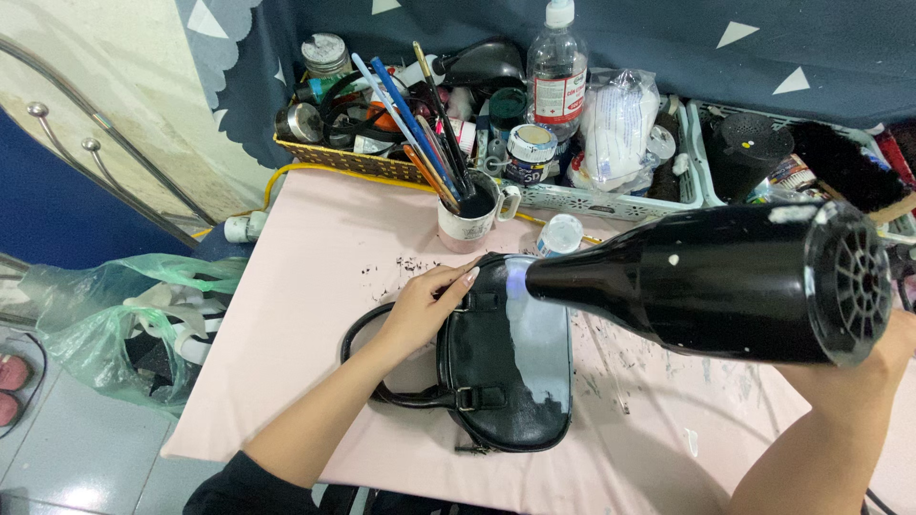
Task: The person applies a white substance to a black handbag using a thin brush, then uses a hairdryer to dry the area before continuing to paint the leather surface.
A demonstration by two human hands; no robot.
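One black handbag (506, 367) lies flat in the middle of the pink bench (305, 286), with a pale grey painted patch on its upper face. The left hand (426, 307) rests on the bag's left edge, fingers laid together and pressing it down. To the bag's right, one black hair dryer (725, 281) points its nozzle at the painted patch from just above; the right hand (883, 348) holds it from behind, and its grip is hidden by the dryer body, so I cannot tell how the fingers sit. The step in hand looks like drying the paint; the next move likely calls for sweeping the nozzle down the patch. Behind the bag stands one mug (468, 215) crowded with brushes, one clear bottle (556, 67), and two baskets of supplies.
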